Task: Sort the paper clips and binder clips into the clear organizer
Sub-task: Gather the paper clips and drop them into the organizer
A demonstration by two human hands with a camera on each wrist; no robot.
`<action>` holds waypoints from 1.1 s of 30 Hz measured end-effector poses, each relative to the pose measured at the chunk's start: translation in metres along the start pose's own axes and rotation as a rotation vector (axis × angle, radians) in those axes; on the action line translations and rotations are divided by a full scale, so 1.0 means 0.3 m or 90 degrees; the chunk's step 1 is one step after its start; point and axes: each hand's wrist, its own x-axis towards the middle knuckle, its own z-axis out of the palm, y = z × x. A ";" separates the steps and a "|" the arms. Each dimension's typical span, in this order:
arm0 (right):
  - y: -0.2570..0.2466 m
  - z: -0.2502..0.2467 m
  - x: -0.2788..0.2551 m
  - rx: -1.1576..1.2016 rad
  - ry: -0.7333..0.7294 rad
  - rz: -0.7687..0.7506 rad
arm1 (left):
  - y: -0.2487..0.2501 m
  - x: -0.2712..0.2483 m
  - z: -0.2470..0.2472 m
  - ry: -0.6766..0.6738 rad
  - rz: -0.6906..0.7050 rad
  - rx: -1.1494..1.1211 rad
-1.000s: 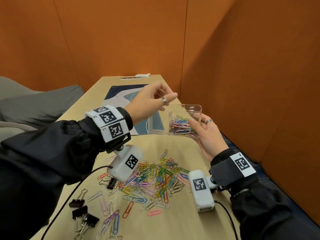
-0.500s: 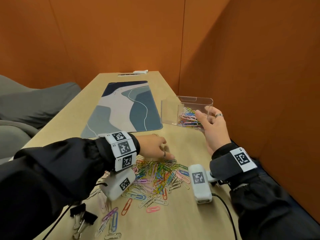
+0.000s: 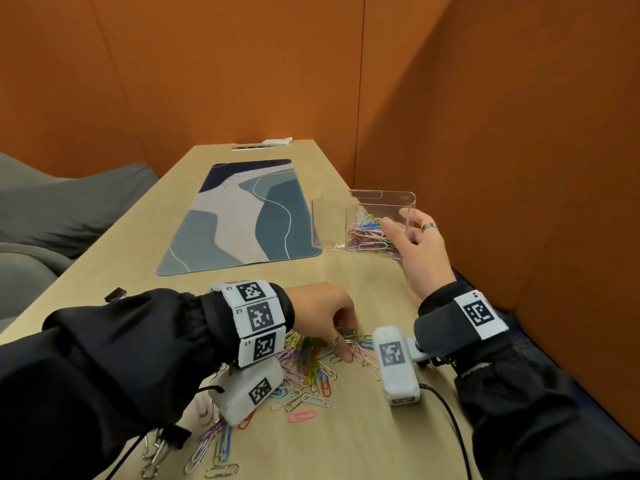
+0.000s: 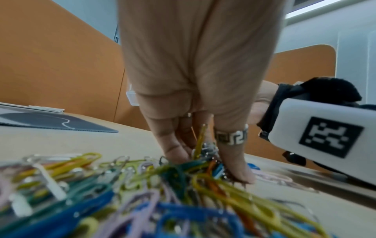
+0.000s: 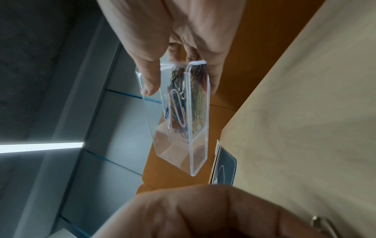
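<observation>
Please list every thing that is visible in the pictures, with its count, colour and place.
clear organizer: one, transparent, held above the table's right side
paper clips in the organizer: many, mixed colours, right compartment
loose paper clips: many, mixed colours, near table edge
binder clips: at least two, black, left side of the table
desk mat: one, blue and grey, table middle
table: one, light wood
left hand: fingers pinching clips in the pile
right hand: holds the organizer
</observation>
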 end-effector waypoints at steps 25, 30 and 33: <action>0.014 0.022 -0.009 0.055 -0.094 0.027 | -0.113 -0.041 -0.117 0.087 -0.010 -0.139; 0.029 0.040 -0.015 0.060 -0.160 0.049 | -0.106 -0.093 -0.276 0.148 -0.005 -0.216; 0.037 0.045 -0.016 0.053 -0.190 0.053 | -0.083 -0.110 -0.381 0.187 0.007 -0.259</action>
